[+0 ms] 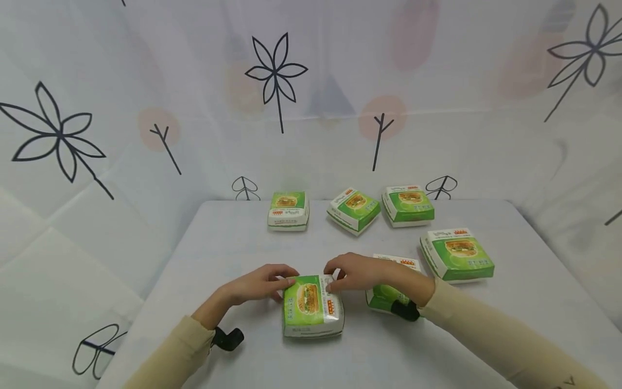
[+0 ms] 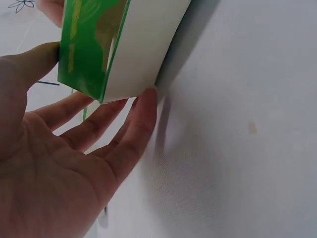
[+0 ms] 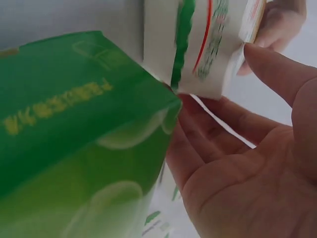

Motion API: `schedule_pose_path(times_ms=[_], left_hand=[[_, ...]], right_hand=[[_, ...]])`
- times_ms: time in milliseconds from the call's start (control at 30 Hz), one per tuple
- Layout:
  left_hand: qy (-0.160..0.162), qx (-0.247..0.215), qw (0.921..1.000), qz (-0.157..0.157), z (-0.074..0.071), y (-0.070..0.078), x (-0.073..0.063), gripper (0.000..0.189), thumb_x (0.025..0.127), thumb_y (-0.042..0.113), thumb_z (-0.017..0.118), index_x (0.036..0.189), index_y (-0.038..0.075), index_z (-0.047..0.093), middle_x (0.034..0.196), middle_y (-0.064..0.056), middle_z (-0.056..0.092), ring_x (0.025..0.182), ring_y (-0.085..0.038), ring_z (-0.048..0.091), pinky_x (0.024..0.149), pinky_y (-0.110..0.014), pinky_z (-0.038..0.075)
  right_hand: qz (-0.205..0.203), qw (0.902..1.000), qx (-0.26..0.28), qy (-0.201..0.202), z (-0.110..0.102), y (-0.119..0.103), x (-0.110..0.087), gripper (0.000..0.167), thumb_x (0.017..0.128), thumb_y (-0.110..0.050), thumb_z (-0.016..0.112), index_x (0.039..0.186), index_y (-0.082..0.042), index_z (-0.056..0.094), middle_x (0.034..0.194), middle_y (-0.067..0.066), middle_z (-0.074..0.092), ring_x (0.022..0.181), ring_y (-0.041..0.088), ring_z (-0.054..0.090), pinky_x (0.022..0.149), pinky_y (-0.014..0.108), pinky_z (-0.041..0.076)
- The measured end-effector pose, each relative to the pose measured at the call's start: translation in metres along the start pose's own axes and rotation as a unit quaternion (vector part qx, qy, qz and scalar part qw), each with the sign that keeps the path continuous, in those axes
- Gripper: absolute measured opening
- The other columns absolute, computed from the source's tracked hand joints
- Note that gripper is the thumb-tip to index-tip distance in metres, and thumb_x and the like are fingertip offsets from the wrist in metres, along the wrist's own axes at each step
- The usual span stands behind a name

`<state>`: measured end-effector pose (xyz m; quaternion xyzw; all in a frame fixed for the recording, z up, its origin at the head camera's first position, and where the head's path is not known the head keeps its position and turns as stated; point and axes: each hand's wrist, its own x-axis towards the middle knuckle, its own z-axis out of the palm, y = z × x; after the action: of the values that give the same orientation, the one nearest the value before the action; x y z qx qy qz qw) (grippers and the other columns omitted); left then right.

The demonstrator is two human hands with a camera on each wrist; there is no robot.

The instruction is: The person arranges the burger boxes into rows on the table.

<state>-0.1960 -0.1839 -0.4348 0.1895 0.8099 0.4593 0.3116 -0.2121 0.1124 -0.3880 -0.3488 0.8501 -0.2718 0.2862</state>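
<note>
The left hand point(image 1: 259, 283) and right hand point(image 1: 360, 271) grasp a green-and-white burger box point(image 1: 310, 307) between them, one at each side, with their thumbs on its top edges. This box sits at the near middle of the table point(image 1: 335, 367), its burger picture facing up. A second box point(image 1: 386, 296) lies partly hidden beneath the right forearm point(image 1: 413, 286); whether the right hand touches it I cannot tell. Farther right is a third box point(image 1: 459, 256). Toward the back stand a left rear box point(image 1: 288, 210), a turned middle box point(image 1: 353, 210) and a right rear box point(image 1: 408, 206), the latter two close together
</note>
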Motion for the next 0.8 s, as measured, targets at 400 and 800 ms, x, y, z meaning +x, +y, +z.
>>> schedule_pose_path(times_ms=[400,800], left_hand=[[0.028,-0.011,0.9995,-0.010,-0.001,-0.003,-0.002,0.047,0.106,0.042,0.056,0.143,0.014,0.056,0.138,-0.008,0.057,0.114,-0.022,0.062,0.090,-0.038,0.059],[0.042,-0.003,0.9989,-0.018,0.000,-0.003,-0.003,0.051,0.104,0.042,0.060,0.146,0.014,0.052,0.143,-0.013,0.053,0.124,-0.030,0.059,0.088,-0.040,0.059]], right_hand=[[0.019,0.9997,-0.018,0.000,0.000,-0.010,-0.001,0.048,0.099,-0.031,0.068,0.135,-0.001,0.057,0.123,0.011,0.066,0.112,0.027,0.064,0.094,0.044,0.054],[0.048,0.9985,-0.024,-0.010,0.003,-0.011,0.002,0.051,0.102,-0.032,0.065,0.140,0.000,0.055,0.124,0.009,0.066,0.122,0.030,0.057,0.101,0.047,0.049]])
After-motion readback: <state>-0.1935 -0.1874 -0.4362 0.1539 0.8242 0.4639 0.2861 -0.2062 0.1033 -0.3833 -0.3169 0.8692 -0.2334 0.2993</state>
